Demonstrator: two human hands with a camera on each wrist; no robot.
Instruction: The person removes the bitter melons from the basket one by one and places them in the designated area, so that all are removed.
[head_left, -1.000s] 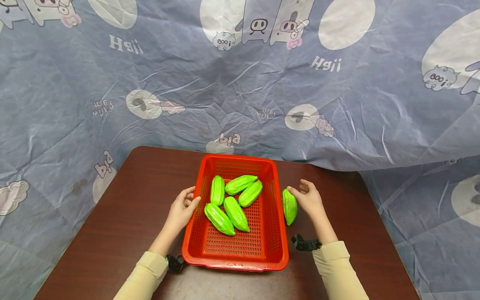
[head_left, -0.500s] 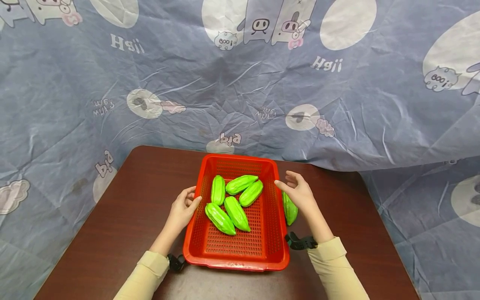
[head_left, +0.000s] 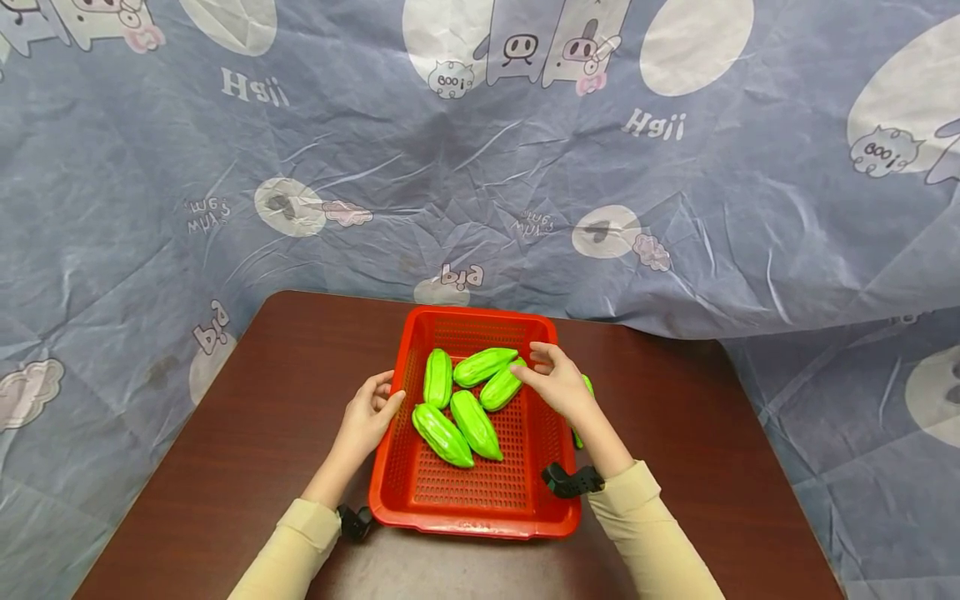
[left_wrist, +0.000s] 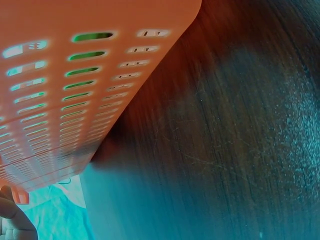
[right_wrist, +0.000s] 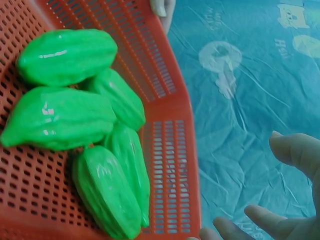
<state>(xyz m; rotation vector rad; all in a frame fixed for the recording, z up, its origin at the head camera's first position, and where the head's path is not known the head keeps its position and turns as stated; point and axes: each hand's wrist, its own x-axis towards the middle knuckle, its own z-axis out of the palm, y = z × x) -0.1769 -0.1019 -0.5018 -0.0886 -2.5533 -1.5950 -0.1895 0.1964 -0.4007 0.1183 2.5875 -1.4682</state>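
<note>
A red plastic basket (head_left: 480, 527) with slotted walls stands on the table. Several bright green, ribbed, tapered fruits (head_left: 474, 425) lie inside it; their exact kind I cannot tell. My left hand (head_left: 366, 421) grips the basket's left rim, its thumb over the edge in the right wrist view. Over the basket's right side hovers my right hand (head_left: 557, 387), fingers spread and holding nothing, near the rightmost fruit (head_left: 502, 388) inside. One more green fruit (head_left: 588, 385) lies on the table outside the right wall, mostly hidden behind my right hand and wrist.
The dark brown table (head_left: 247, 467) extends on both sides of the basket. A wrinkled grey-blue cartoon-print cloth (head_left: 450, 167) hangs behind the table and along its sides. Each wrist wears a black strap (head_left: 573, 481).
My right hand has moved left, from beside the fruit outside the basket, across the rim to above the basket's inside. My left hand stays on the rim; the fruits lie as before.
</note>
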